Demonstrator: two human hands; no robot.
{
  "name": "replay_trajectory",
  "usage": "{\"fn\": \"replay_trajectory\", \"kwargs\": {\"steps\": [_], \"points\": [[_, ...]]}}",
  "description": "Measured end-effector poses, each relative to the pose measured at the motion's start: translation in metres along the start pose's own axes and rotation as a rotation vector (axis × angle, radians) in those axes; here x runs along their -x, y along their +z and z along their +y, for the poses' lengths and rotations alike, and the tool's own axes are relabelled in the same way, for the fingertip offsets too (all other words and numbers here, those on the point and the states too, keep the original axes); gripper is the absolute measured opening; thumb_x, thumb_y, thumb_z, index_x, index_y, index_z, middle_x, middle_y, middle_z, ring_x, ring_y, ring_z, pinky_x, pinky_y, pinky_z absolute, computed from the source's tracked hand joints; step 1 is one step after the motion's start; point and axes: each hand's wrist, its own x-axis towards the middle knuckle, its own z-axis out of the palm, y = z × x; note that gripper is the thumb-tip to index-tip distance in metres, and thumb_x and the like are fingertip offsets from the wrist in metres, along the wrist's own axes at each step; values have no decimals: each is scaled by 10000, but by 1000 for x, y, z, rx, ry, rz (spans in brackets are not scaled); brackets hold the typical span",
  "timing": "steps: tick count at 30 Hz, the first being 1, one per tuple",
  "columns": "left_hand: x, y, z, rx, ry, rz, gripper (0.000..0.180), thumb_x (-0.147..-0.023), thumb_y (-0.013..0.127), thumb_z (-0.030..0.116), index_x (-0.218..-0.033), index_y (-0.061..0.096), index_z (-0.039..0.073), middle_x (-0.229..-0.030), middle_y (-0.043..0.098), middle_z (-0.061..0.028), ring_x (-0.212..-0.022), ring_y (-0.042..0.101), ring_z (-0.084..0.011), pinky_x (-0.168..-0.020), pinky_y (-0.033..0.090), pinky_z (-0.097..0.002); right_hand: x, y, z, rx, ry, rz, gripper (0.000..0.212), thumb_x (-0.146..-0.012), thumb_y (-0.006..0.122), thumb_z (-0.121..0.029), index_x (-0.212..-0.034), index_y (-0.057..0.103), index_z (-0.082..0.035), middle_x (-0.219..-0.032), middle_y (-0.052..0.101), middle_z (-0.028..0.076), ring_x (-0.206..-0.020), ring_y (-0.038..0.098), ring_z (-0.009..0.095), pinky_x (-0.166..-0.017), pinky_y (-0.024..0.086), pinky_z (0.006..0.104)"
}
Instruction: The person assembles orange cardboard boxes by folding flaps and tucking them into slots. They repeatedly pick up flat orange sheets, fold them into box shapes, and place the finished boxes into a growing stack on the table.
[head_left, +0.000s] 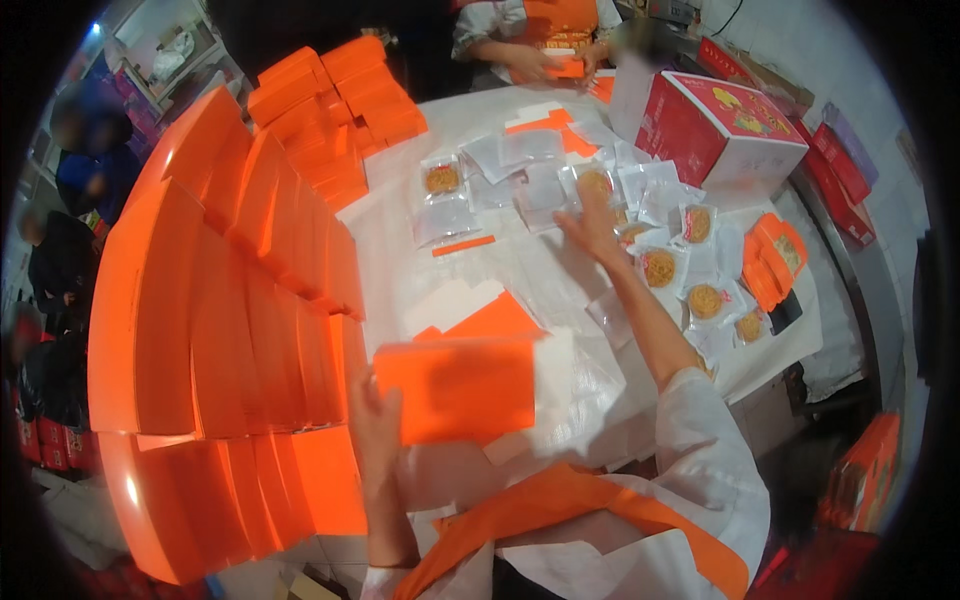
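Note:
My left hand [375, 422] grips the left edge of an orange cardboard box [465, 390], which is held up above the near side of the table. My right hand [590, 225] reaches across the table, its thumb apart from the fingers. The fingers lie over a clear pouch with a round golden pastry [596, 182]; how firmly they touch it is hard to see. Around that hand lie several more pouched pastries, among them one pastry [660, 268] near my forearm. Other pouches [445, 220] lie face down, showing white backs.
Tall stacks of orange boxes [240, 330] fill the left side, with more boxes [340, 100] behind. Flat orange and white card [490, 315] lies on the white-covered table [400, 250]. A red and white carton [720, 130] stands far right. Across the table another person's hands [535, 62] hold something orange.

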Motion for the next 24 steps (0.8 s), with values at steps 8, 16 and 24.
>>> {"fn": "replay_trajectory", "kwargs": {"steps": [8, 16, 24], "points": [[41, 14, -75, 260, -204, 102, 377, -900, 484, 248, -1190, 395, 24, -1058, 497, -59, -946, 499, -122, -830, 434, -302, -53, 22, 31, 200, 326, -370, 750, -772, 573, -382, -1354, 203, -88, -1261, 392, 248, -1121, 413, 453, -905, 366, 506], [45, 14, -138, 91, -54, 223, 336, -904, 459, 192, -1185, 413, 12, -1024, 504, -36, -897, 466, -70, -742, 410, -243, -39, 38, 78, -356, 267, 88, 457, -829, 519, -268, -1207, 429, -28, -1106, 539, 143, -979, 536, 257, -800, 451, 361], [50, 23, -119, 384, -18, 303, 356, -885, 523, 177, -1168, 426, -17, -1008, 523, -51, -856, 500, -86, -756, 430, -238, 87, -43, 11, -1528, 891, -329, 416, -840, 567, -177, -1205, 394, -75, -1024, 553, 63, -900, 572, 224, -662, 530, 349]]}}
